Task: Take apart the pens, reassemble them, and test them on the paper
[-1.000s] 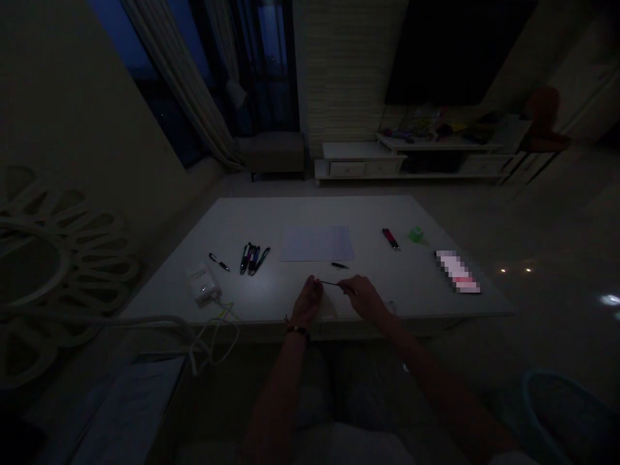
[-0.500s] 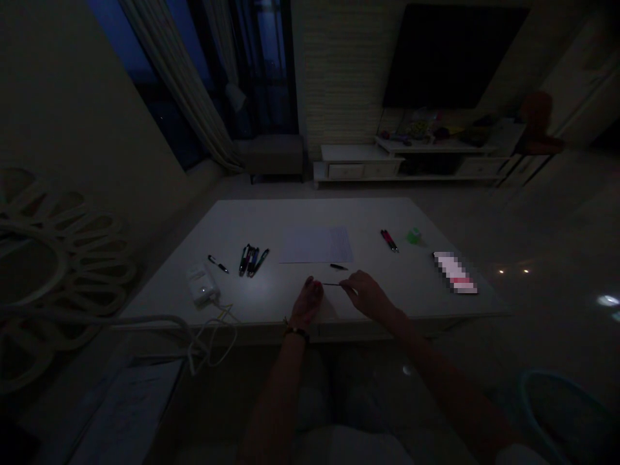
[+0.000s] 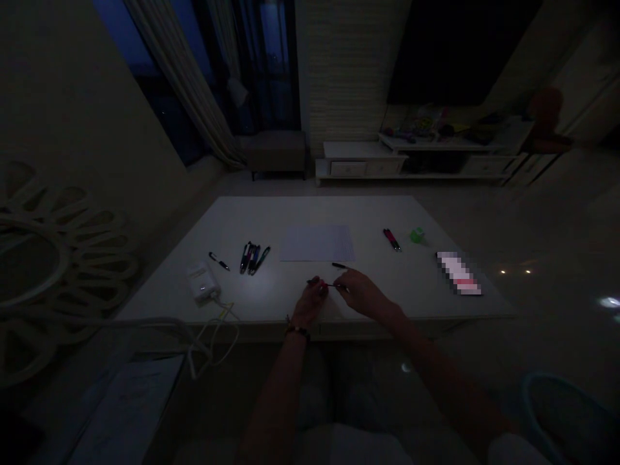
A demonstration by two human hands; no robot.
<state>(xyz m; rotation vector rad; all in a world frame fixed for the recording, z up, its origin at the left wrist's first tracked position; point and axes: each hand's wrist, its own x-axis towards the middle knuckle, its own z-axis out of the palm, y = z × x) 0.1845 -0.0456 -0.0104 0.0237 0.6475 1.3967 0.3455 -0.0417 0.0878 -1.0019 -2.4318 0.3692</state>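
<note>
The room is very dark. A big flat white table (image 3: 310, 213) fills the middle. A white sheet of paper (image 3: 317, 243) lies flat on it, past the hands.

The left hand (image 3: 310, 302) and the right hand (image 3: 363, 294) rest close together at the near edge of the table. Between them they hold a thin dark pen (image 3: 330, 284), which lies sideways just over the table top. The left fingers are pinched shut on its left end, and the right fingers are pinched shut on its right end.

A small white plastic box (image 3: 202, 283) with cords sits on the table, well off to the left. Near it, a bunch of dark pens (image 3: 253, 258) lies in a little pile, with one small black pen (image 3: 219, 261) beside it. A red and black pen (image 3: 391, 239) lies far on the right, just beside a tiny green lump (image 3: 416, 235). A tiny black cap (image 3: 339, 265) lies near the right hand, between it and the paper.
</note>
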